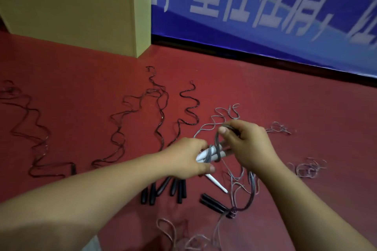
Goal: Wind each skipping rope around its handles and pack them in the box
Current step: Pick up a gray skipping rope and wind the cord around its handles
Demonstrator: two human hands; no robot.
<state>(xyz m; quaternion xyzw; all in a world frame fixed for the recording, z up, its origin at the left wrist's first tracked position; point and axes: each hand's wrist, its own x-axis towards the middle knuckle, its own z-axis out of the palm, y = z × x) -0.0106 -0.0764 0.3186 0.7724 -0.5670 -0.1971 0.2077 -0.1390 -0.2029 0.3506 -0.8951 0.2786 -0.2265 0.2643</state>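
Two white handles (206, 154) lay bunched in the left hand (187, 158), its grip curled round them above the red floor (285, 108). The right hand (247, 143) pinched a loop of grey rope (217, 144) over them, with a few turns already on. Winding well would likely mean keeping each turn taut and close beside the last, feeding slack evenly. The cardboard box (81, 6) stood well apart at the back left, while black handles (163, 189) waited below.
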